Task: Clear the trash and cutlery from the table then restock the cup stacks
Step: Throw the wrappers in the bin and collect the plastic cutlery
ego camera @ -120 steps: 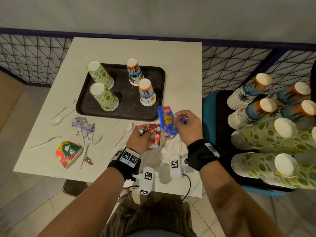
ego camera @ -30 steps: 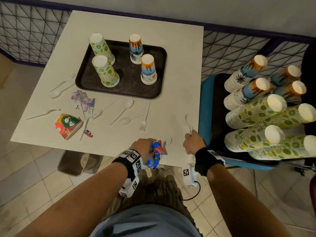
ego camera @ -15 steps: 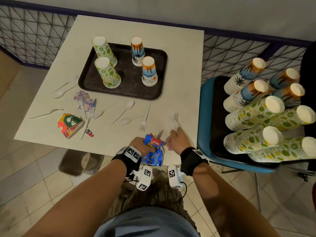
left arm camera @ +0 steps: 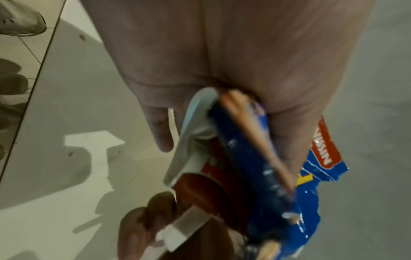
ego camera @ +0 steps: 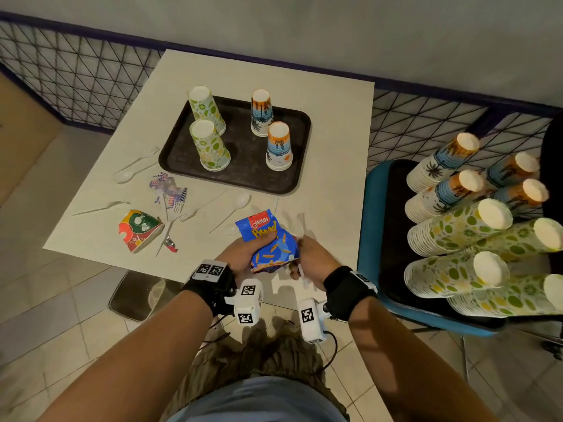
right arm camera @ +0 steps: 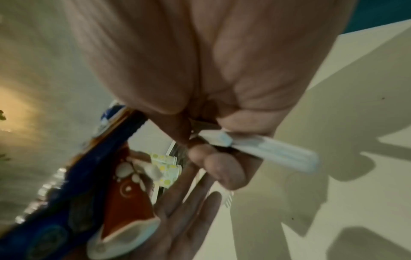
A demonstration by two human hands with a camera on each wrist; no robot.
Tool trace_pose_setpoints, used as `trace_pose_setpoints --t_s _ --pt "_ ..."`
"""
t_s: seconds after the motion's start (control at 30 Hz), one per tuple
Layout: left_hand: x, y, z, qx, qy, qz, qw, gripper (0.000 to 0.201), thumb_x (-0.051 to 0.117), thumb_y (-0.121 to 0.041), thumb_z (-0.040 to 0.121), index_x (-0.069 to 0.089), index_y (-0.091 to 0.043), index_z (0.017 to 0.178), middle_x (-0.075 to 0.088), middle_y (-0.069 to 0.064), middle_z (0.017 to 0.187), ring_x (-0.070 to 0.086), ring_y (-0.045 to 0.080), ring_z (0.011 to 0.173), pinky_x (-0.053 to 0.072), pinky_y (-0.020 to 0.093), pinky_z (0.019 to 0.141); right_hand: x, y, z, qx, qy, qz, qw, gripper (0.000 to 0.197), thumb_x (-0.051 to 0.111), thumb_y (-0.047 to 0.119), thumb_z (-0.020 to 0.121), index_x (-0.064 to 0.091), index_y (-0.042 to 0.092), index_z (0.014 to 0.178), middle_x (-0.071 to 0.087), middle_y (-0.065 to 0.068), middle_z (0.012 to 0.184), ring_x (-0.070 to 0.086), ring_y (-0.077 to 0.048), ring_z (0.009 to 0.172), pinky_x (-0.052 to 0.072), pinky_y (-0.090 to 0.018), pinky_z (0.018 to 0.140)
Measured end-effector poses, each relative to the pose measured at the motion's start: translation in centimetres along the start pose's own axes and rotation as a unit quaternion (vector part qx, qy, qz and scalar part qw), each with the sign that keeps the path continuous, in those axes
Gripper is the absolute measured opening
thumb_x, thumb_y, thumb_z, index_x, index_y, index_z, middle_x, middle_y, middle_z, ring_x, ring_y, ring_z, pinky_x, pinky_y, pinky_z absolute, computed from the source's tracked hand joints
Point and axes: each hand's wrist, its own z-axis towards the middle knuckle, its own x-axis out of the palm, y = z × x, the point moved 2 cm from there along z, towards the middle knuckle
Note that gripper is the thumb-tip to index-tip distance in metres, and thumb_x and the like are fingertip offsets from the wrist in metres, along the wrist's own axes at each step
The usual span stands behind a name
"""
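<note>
Over the front edge of the white table [ego camera: 335,132], my left hand [ego camera: 259,243] grips a crumpled blue snack wrapper [ego camera: 269,239], with a red wrapper [left arm camera: 213,197] bunched under it. Close beside it, my right hand [ego camera: 307,260] holds white plastic cutlery [right arm camera: 266,149] by the handles; the blurred tines [ego camera: 300,223] stick up. Loose on the table are a spoon [ego camera: 240,201], forks [ego camera: 146,153], a knife [ego camera: 100,207], a red-green wrapper [ego camera: 138,229] and a crumpled wrapper [ego camera: 169,190]. Short cup stacks [ego camera: 210,147] stand upside down on a dark tray [ego camera: 243,181].
To the right, a blue chair [ego camera: 368,239] carries several long cup stacks [ego camera: 457,226] lying on their sides. A bin [ego camera: 137,296] sits on the floor under the table's front left edge. A wire mesh fence [ego camera: 76,71] runs behind the table.
My right hand has carried the cutlery left from the table's right edge to beside my left hand. My left hand has lifted the blue wrapper higher over the table.
</note>
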Motion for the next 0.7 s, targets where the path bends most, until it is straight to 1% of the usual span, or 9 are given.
trace_pose_setpoints --t_s 0.07,0.13,0.23,0.3,0.33,0.4,0.5,0.6,0.7 --pt "0.1 -0.2 -0.3 0.009 0.015 0.017 1.000 0.021 0.066 -0.028 0.096 0.074 -0.009 0.098 0.081 0.013 0.088 0.078 0.022 0.069 0.064 0.031 0.063 0.4 -0.1 0.3 0.003 0.028 -0.033 0.999 0.028 0.036 0.003 0.103 0.059 -0.003 0.118 0.055 -0.018 0.078 0.043 -0.016 0.046 0.042 -0.027 0.043" --pt "-0.3 -0.2 -0.3 0.011 0.014 0.030 0.999 0.025 0.071 -0.034 0.089 0.075 -0.011 0.099 0.080 0.014 0.093 0.078 0.025 0.075 0.065 0.034 0.070 0.6 0.2 0.4 0.007 0.049 -0.065 0.997 0.026 0.038 0.002 0.102 0.061 0.001 0.114 0.054 -0.017 0.072 0.043 -0.016 0.043 0.043 -0.028 0.044" --pt "-0.9 -0.3 -0.6 0.014 0.007 0.029 0.999 0.025 0.076 -0.037 0.089 0.078 -0.011 0.091 0.079 0.018 0.091 0.075 0.027 0.070 0.062 0.034 0.063 1.4 1.2 0.7 0.010 0.105 -0.204 0.973 0.019 0.049 -0.003 0.096 0.060 0.006 0.108 0.055 -0.008 0.072 0.048 -0.019 0.054 0.043 -0.029 0.052" --pt "-1.0 -0.4 -0.7 0.015 0.011 0.001 1.000 0.025 0.080 -0.037 0.084 0.081 -0.012 0.085 0.077 0.020 0.091 0.074 0.030 0.071 0.061 0.034 0.062 2.2 2.1 0.6 -0.003 0.109 -0.283 0.953 0.030 0.057 -0.011 0.088 0.061 0.009 0.109 0.060 0.000 0.078 0.053 -0.017 0.066 0.047 -0.026 0.059" --pt "-1.4 -0.4 -0.9 0.021 0.004 -0.024 0.999 0.023 0.075 -0.032 0.088 0.081 -0.011 0.085 0.078 0.019 0.089 0.075 0.029 0.070 0.061 0.033 0.062 2.8 2.3 0.8 -0.009 0.128 -0.273 0.954 0.029 0.056 -0.010 0.089 0.061 0.013 0.105 0.060 0.003 0.076 0.052 -0.015 0.066 0.046 -0.024 0.057" --pt "-2.2 -0.5 -0.9 0.028 -0.007 -0.060 0.998 0.022 0.068 -0.027 0.093 0.080 -0.009 0.091 0.080 0.015 0.089 0.077 0.025 0.069 0.062 0.032 0.061 3.9 2.5 0.9 -0.025 0.176 -0.195 0.965 0.015 0.052 0.005 0.096 0.063 0.015 0.097 0.059 0.000 0.074 0.048 -0.018 0.066 0.041 -0.022 0.050" --pt "-4.0 -0.6 -0.8 0.054 -0.032 -0.060 0.996 0.034 0.076 -0.037 0.082 0.080 -0.008 0.100 0.079 0.019 0.099 0.077 0.029 0.076 0.063 0.038 0.069 5.3 2.9 1.3 -0.040 0.198 -0.089 0.975 0.020 0.051 0.018 0.102 0.067 0.018 0.089 0.063 -0.008 0.078 0.052 -0.022 0.065 0.042 -0.026 0.049" --pt "-5.3 -0.9 -1.1 0.070 -0.057 -0.086 0.992 0.032 0.068 -0.029 0.093 0.072 -0.001 0.108 0.080 0.014 0.089 0.076 0.025 0.070 0.061 0.030 0.059 6.2 3.0 2.1 -0.001 0.222 -0.061 0.973 0.019 0.055 0.024 0.095 0.069 0.010 0.100 0.066 -0.015 0.086 0.053 -0.021 0.064 0.049 -0.032 0.059" --pt "-7.0 -1.8 -1.6 0.091 -0.087 -0.080 0.989 0.021 0.060 -0.023 0.102 0.071 -0.007 0.096 0.079 0.002 0.072 0.073 0.014 0.058 0.056 0.021 0.052 5.6 3.0 3.2 0.031 0.227 -0.066 0.971 0.041 0.059 0.038 0.097 0.069 0.000 0.110 0.072 -0.014 0.093 0.061 -0.020 0.067 0.056 -0.034 0.064"
